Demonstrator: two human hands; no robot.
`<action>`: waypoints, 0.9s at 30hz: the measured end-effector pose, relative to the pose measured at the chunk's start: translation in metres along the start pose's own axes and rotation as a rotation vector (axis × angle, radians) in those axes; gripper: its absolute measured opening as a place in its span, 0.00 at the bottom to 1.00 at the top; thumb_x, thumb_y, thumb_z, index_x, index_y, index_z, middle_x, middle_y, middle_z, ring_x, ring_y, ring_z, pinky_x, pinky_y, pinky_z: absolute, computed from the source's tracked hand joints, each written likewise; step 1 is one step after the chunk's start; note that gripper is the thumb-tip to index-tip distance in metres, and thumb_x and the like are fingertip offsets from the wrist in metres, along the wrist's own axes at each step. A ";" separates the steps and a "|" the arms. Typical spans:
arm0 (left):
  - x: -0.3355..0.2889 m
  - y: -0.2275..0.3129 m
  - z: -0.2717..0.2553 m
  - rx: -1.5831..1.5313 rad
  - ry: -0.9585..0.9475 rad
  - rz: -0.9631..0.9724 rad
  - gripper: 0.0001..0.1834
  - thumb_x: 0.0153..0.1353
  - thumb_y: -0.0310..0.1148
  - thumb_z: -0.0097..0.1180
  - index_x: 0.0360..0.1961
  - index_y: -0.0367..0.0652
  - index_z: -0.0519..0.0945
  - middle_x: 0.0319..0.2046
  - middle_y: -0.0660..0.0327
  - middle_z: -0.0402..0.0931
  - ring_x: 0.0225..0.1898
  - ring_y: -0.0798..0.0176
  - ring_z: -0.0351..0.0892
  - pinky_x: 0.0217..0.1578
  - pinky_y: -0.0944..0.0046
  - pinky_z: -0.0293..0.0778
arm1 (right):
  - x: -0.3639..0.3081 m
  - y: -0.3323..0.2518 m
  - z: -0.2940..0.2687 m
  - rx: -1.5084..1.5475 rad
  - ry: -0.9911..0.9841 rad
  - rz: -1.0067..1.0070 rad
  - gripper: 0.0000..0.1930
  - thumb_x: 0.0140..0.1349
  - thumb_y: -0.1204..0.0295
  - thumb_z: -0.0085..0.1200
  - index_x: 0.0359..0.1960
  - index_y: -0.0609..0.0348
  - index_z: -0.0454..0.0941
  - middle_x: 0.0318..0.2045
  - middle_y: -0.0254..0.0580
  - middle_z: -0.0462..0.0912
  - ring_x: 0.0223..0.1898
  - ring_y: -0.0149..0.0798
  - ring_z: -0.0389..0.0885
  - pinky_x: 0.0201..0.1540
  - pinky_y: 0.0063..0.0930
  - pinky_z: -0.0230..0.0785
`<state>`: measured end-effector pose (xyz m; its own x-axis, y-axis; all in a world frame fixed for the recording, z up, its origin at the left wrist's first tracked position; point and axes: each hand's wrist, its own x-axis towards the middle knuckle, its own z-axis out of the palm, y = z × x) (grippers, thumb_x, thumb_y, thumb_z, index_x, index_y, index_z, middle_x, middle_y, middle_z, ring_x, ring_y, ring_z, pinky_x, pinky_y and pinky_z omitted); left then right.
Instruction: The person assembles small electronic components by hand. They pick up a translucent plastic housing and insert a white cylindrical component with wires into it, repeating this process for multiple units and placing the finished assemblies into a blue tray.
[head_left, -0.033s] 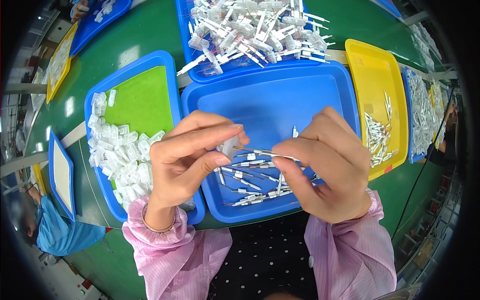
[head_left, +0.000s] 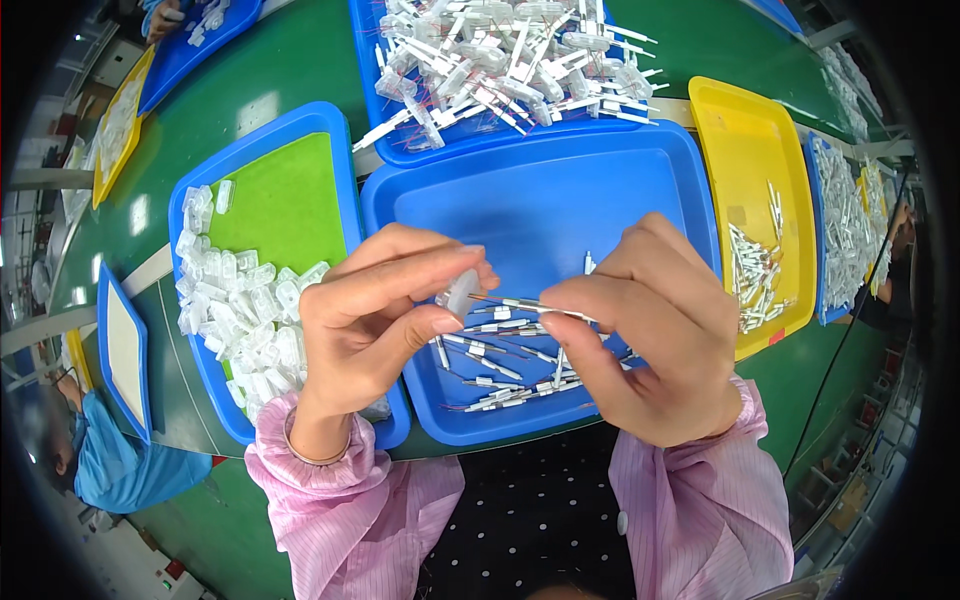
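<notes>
Between thumb and fingertips, my left hand [head_left: 385, 310] pinches a small clear plastic housing [head_left: 459, 294]. My right hand [head_left: 650, 325] grips a thin white-and-silver wired stick [head_left: 520, 303] with fine wires at its tip. That tip points left and meets the edge of the housing; whether it has gone inside cannot be made out. Both hands hover over a blue tray [head_left: 550, 190]. In its near half lie several similar wired sticks [head_left: 490, 365], partly hidden under my hands.
On the left stands a blue tray with a green base [head_left: 285, 190], holding a heap of clear housings [head_left: 250, 310]. Behind, another tray is piled with joined pieces [head_left: 500, 70]. To the right, a yellow tray [head_left: 765, 200] holds more sticks. A person in a blue sleeve [head_left: 130, 460] sits far left.
The stick's tip and the fingers of my right hand have shifted very slightly left toward the housing. The housing has turned a little in my left hand.
</notes>
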<state>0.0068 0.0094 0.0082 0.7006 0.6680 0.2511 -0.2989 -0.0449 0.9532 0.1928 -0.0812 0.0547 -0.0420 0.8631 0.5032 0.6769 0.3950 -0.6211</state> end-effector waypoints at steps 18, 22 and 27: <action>-0.015 -0.011 0.017 -0.087 0.170 0.034 0.14 0.48 0.17 0.59 0.37 0.28 0.73 0.35 0.51 0.71 0.36 0.60 0.74 0.39 0.62 0.73 | -0.014 0.005 0.052 0.192 0.305 0.047 0.07 0.40 0.86 0.56 0.22 0.62 0.75 0.17 0.38 0.72 0.17 0.35 0.66 0.21 0.25 0.56; -0.015 -0.009 0.020 0.168 0.099 0.124 0.14 0.48 0.20 0.60 0.36 0.27 0.72 0.33 0.51 0.69 0.35 0.60 0.72 0.36 0.63 0.71 | -0.021 0.006 0.051 0.128 0.344 -0.010 0.08 0.38 0.85 0.56 0.22 0.63 0.73 0.15 0.38 0.68 0.16 0.37 0.64 0.21 0.27 0.54; -0.016 -0.011 0.029 0.147 0.099 0.101 0.15 0.49 0.21 0.60 0.38 0.27 0.72 0.32 0.53 0.69 0.34 0.61 0.71 0.33 0.67 0.69 | -0.031 0.003 0.054 0.077 0.431 -0.042 0.09 0.37 0.84 0.57 0.22 0.64 0.72 0.15 0.38 0.67 0.16 0.37 0.62 0.20 0.28 0.53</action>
<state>0.0176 -0.0224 -0.0018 0.6023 0.7243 0.3355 -0.2614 -0.2182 0.9403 0.1566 -0.0896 0.0047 0.2534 0.6423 0.7234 0.6239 0.4630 -0.6296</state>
